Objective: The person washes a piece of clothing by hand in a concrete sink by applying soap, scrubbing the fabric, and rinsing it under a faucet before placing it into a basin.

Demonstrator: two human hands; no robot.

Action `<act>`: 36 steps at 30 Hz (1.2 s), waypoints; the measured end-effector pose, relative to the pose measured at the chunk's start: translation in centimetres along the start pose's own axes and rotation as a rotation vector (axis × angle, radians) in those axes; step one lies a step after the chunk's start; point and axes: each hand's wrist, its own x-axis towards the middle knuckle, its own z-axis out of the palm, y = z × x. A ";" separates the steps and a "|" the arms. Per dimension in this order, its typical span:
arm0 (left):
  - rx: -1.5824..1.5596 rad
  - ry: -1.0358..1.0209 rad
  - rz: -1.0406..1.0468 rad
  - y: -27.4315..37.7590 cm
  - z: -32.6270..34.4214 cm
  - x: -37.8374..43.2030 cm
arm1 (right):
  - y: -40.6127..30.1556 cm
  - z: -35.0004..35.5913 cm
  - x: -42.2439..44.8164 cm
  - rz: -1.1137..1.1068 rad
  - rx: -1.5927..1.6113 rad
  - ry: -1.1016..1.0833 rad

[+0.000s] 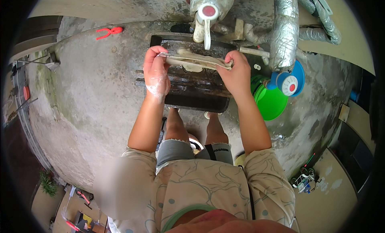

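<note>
A pale, wet-looking cloth (pixel 195 60) is stretched in a narrow band between my two hands. My left hand (pixel 156 70), with white suds over its back and wrist, pinches the left end. At the other end, the fingers of my right hand (pixel 236 71) grip the fabric. Below is a dark rectangular basin (pixel 195 105), crossed by several dark bars (pixel 195 82). Partly hidden behind the cloth, a pale lump (pixel 192 67) shows, its kind unclear. A white lever tap (pixel 207 25) with a red disc juts out beyond the cloth.
Right of the basin stand a bright green bucket (pixel 272 103) and a blue basin (pixel 298 78), under a blue valve handle (pixel 288 85). Foil-wrapped pipes (pixel 284 31) rise nearby. A red plier-shaped object (pixel 111 32) lies on the concrete (pixel 90 70) at far left.
</note>
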 end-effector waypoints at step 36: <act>-0.045 0.078 -0.382 -4.8 3.0 -6.4 | 2.9 4.7 -2.1 0.425 0.611 -0.071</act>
